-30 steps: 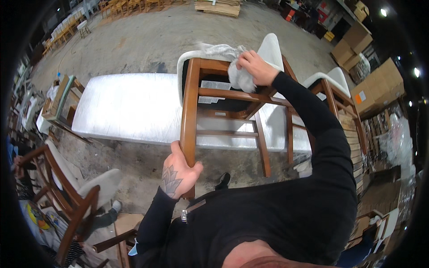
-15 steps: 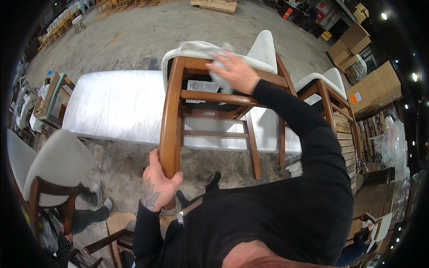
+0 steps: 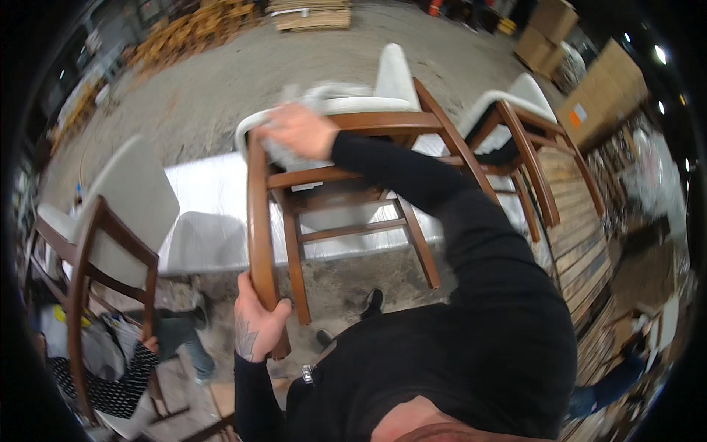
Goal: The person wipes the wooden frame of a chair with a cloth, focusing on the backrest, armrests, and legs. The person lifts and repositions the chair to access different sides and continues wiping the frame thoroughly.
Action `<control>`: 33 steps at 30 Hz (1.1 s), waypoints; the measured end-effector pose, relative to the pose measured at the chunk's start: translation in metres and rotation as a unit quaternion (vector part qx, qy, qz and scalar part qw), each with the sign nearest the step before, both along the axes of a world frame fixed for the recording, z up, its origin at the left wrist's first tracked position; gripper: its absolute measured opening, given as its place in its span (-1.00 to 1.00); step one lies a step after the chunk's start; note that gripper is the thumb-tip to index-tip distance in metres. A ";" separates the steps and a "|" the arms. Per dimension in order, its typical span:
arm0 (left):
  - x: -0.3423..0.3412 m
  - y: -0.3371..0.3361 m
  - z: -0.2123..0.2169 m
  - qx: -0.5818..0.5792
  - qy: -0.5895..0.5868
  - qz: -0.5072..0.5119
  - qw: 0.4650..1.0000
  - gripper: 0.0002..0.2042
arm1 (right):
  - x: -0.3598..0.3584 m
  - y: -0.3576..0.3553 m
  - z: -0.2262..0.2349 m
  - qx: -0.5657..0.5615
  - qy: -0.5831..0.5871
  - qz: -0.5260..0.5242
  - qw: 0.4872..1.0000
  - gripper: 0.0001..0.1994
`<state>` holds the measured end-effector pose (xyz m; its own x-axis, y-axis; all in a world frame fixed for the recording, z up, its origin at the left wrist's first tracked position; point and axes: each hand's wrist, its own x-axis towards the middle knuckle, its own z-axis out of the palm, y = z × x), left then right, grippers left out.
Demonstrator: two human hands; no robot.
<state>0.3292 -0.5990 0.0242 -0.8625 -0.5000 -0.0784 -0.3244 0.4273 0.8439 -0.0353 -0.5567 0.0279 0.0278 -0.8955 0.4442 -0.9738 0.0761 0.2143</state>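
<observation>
Between your two hands you have one brown-framed chair with whitish upholstery, tipped so its legs come toward you; one silver-wrapped bench shows behind it, and you cannot tell what bears its weight. Your left hand is wrapped round the near end of the chair's left leg, fingers curled on one side and thumb on the other. Your right hand lies at the chair's upper left corner, over one pale cloth; blur means you cannot tell whether its fingers pinch the cloth or only press it.

Around that chair you see three more: a second chair just to its right, a third chair to its left with one co-worker's hand at its frame, and a fourth chair well apart, lower right. Right of the chair lies one slatted pallet; beyond that side are at least three cardboard boxes. One plank stack sits beyond its far side.
</observation>
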 end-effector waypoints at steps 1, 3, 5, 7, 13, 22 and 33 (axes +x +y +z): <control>0.000 0.001 0.001 0.008 0.006 0.003 1.000 -0.37 | 0.011 -0.019 -0.005 -0.056 0.021 0.010 0.998 -0.52; 0.001 0.002 0.001 0.013 -0.003 0.015 1.000 -0.39 | 0.016 -0.027 -0.010 -0.030 0.032 -0.060 0.997 -0.57; 0.002 0.003 0.001 0.017 0.007 -0.002 1.000 -0.40 | 0.013 -0.001 -0.012 -0.072 0.037 -0.059 0.995 -0.65; 0.002 0.002 0.000 0.030 0.014 -0.008 0.999 -0.42 | 0.007 0.044 -0.007 -0.044 0.008 -0.139 0.989 -0.71; 0.001 -0.002 -0.002 0.015 0.019 -0.011 1.000 -0.43 | 0.022 0.244 0.038 0.052 -0.279 -0.412 0.866 -0.40; 0.000 -0.002 -0.001 -0.002 0.006 -0.013 1.000 -0.44 | 0.091 0.125 -0.019 -0.109 -0.090 -0.321 0.936 -0.43; 0.001 -0.005 -0.011 0.043 -0.021 0.005 0.999 -0.41 | 0.070 0.128 -0.025 -0.189 -0.121 -0.227 0.948 -0.81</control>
<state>0.3307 -0.6043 0.0135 -0.8527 -0.4982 -0.1573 -0.3644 0.3513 0.8625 0.0346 -0.4285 0.0032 -0.4658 -0.5669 0.6795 -0.8393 0.5263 -0.1364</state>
